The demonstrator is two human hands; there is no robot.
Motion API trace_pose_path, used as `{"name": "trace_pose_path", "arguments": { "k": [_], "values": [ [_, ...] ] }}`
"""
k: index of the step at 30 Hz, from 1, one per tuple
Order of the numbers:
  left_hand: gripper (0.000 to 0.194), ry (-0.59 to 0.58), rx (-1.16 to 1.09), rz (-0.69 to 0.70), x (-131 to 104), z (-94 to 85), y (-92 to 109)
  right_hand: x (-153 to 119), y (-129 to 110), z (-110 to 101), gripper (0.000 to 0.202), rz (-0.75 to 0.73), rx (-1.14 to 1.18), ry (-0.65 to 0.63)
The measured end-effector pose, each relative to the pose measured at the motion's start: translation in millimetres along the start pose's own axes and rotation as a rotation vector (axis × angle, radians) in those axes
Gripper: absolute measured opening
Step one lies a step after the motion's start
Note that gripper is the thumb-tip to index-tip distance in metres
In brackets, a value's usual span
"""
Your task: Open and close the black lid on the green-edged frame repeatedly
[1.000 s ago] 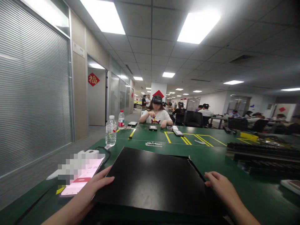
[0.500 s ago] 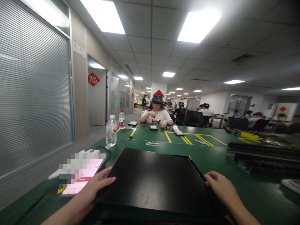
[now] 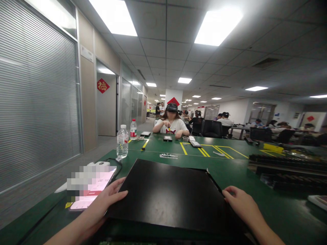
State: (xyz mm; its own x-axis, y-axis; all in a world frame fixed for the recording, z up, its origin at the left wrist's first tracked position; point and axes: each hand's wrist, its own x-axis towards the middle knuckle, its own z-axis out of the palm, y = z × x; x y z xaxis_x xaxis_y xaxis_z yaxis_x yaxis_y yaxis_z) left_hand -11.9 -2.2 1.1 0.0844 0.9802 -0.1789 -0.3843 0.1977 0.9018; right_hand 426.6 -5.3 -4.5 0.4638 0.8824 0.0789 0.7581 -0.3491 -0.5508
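Observation:
A large flat black panel lies at the bottom centre of the head view, its near edge raised over something dark. My left hand grips its left edge, thumb on top and fingers at the side and beneath. On the right edge, my right hand pinches the rim between thumb and curled fingers. A small torn flap shows at the panel's far right corner. Below the near edge, a strip of something greenish is partly visible, too dark to make out.
On the green table stand two water bottles. A lit phone lies left. Black racks are at the right. Across the table, a person works on a small device.
The panel's near edge has risen slightly, and a greenish strip now shows beneath it. Both hands keep nearly the same places on the panel.

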Motion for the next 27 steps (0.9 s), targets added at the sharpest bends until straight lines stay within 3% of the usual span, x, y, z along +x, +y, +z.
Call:
{"name": "trace_pose_path", "arguments": {
  "k": [12, 27],
  "values": [
    [0.073, -0.053, 0.073, 0.001, -4.8, 1.3, 2.1, 2.6, 2.7, -0.1, 0.028, -0.009, -0.058, -0.042],
    [0.065, -0.015, 0.133, -0.011, -6.5, 4.7, 1.9, 3.1, 5.6, 3.1, 0.026, -0.078, -0.087, -0.034]
  ]
}}
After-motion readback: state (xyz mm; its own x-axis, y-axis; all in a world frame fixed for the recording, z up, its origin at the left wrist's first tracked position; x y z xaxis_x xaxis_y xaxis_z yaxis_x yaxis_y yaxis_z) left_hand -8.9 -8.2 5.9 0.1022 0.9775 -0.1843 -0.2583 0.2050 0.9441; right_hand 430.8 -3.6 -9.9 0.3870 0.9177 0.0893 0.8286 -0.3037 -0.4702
